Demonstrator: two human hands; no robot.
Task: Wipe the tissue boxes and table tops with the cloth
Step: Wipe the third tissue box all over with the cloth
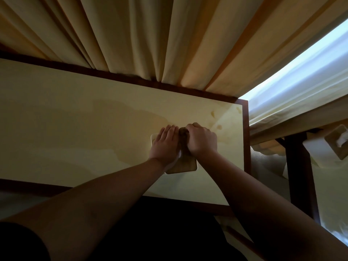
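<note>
A tissue box with a wooden lid and white sides stands on the cream table top, toward its right end. My left hand lies flat on the lid's left part, fingers straight. My right hand is curled round a dark brown cloth and holds it on the lid's middle. Both hands cover most of the box; only its near corner and left edge show.
Cream curtains hang right behind the table's dark wooden frame. To the right stands a second table with another tissue box. Bright window light comes in at the upper right.
</note>
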